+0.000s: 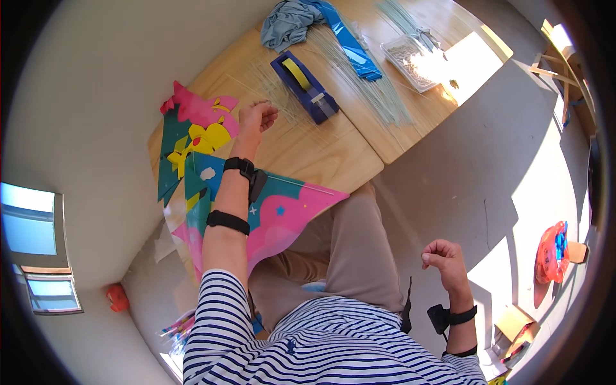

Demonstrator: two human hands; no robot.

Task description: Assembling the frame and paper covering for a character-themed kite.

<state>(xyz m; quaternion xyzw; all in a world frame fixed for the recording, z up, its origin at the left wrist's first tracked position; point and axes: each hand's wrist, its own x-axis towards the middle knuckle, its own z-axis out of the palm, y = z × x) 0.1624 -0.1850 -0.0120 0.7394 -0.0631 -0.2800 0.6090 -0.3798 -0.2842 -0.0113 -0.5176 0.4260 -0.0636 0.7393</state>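
Observation:
My left hand (256, 118) is above the table with its fingers curled in; anything between them is too small to make out. It is just right of a pink, yellow and teal printed kite piece (215, 136). Under my left forearm, a pink and teal kite sheet (285, 208) with clouds and stars hangs over the table's near edge toward my lap. A thin pale rod (301, 184) lies along its upper edge. Off to the right, over the floor, my right hand (446, 262) is closed, thumb against the fingers; whatever it may hold cannot be seen.
On the wooden table (340, 147) stand a dark blue tape dispenser (305, 86) and a clear plastic box (410, 62). Several thin clear rods (378, 96), a blue plastic packet (350, 45) and a grey-blue cloth (289, 25) lie beyond. A red bag (552, 253) sits on the floor.

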